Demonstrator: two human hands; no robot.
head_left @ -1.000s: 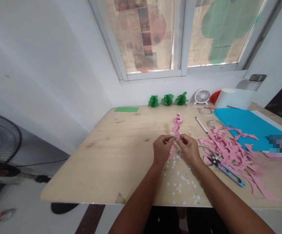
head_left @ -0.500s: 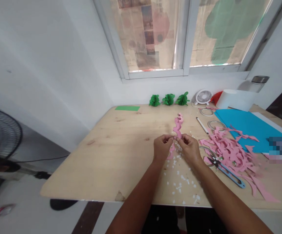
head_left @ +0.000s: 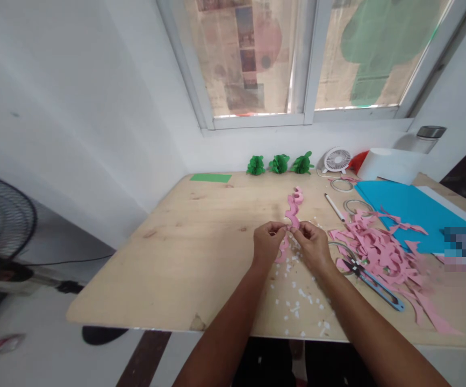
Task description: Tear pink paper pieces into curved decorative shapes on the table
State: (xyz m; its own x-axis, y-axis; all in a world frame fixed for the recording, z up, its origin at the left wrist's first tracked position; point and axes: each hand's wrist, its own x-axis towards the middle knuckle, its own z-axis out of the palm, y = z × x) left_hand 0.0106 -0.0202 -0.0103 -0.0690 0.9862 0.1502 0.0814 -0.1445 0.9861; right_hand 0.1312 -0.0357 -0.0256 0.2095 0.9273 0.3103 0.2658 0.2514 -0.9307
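- Left hand (head_left: 265,244) and right hand (head_left: 315,246): fingertips nearly together, both pinching the wavy pink paper strip (head_left: 293,216).
- Strip sits right of the middle of the wooden table (head_left: 156,285), running toward the back edge; looks cut already, end near the hands partly hidden.
- Three folded green paper shapes (head_left: 279,164) at back edge, look finished.
- Strip looks unfinished; remaining work can't be told.
- Pink paper scraps (head_left: 381,244), blue-handled snips (head_left: 380,287) toward right edge.
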